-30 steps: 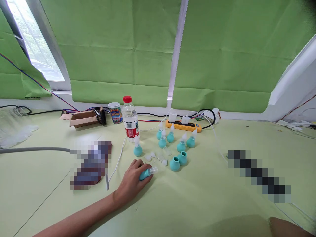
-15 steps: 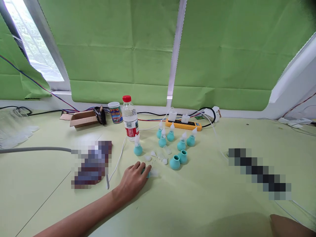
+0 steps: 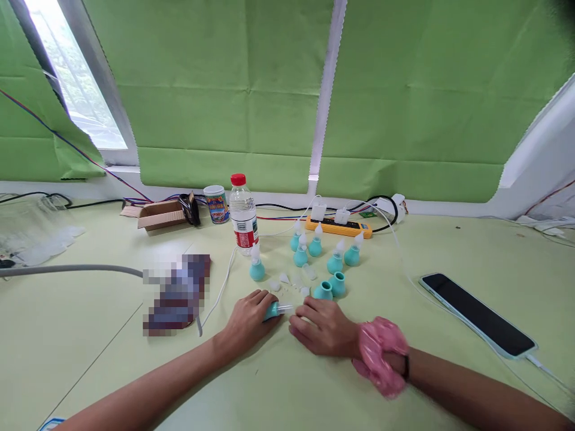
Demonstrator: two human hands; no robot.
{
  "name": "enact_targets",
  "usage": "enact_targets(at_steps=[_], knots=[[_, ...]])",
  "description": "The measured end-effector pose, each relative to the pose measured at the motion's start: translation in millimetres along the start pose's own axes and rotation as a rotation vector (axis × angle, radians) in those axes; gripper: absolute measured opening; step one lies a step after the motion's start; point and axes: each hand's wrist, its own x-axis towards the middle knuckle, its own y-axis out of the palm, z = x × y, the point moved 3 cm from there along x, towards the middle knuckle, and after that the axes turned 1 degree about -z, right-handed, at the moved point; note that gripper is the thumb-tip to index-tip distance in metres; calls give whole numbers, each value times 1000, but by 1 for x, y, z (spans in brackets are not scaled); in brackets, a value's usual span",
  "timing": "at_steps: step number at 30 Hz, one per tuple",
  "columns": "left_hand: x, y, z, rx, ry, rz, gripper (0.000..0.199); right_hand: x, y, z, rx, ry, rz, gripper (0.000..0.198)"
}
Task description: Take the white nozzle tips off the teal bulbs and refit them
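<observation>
A red-capped bottle point(image 3: 244, 230) stands upright on a pale green tabletop point(image 3: 287, 392). Nearer the viewer than the bottle, a person's left hand point(image 3: 251, 320) has its fingers wrapped around a turquoise bulb point(image 3: 270, 311), whose clear tube point(image 3: 285, 309) points right. Nearer and right of the bottle, the right hand point(image 3: 324, 328) has curled fingers near the tube's end; whether they hold anything cannot be told. One white-tipped bulb point(image 3: 257, 270) stands just in front of the bottle; right of the bottle are five similar ones and two open-necked bulbs point(image 3: 323, 291).
</observation>
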Motion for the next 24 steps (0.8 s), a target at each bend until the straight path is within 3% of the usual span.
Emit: enact_targets(at_steps=[3, 7, 11, 18, 21, 24], knots=[[0, -2, -1, -50, 54, -30, 10, 7, 4, -6, 1, 135, 4, 31], [0, -3, -6, -128, 101, -27, 12, 10, 13, -3, -35, 31, 153, 36], [8, 1, -10, -152, 88, -47, 6, 10, 19, -4, -107, 63, 244, 36], [20, 13, -17, -197, 149, -71, 9, 8, 17, -9, -179, -6, 35, 47], [16, 8, -22, -214, 250, -115, 15, 11, 10, -4, -59, -35, 21, 44], [11, 0, -28, -203, 364, -207, 17, 16, 2, 1, 88, 32, 42, 41]])
